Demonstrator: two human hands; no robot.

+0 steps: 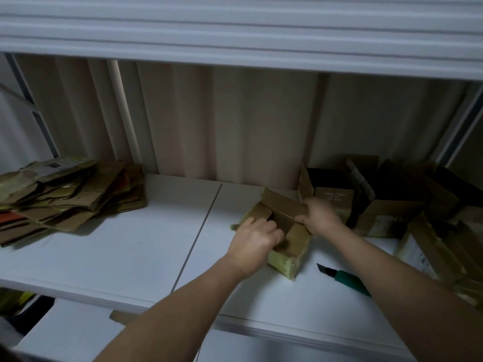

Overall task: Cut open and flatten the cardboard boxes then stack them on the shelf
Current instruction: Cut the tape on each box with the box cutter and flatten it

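Note:
A small cardboard box [283,207] wrapped in yellowish tape sits on the white shelf [130,252], its top flaps open. My left hand [254,241] grips the box's near-left flap, fingers curled inside the opening. My right hand [317,215] grips the far-right flap at its edge. A green-handled utility knife [345,279] lies on the shelf just right of the box, blade out, under my right forearm.
A pile of flattened cardboard [70,194] lies at the shelf's left end. Several unflattened boxes [392,194] crowd the right end. An upper shelf edge [235,48] overhangs. Bare shelf surface lies between pile and box.

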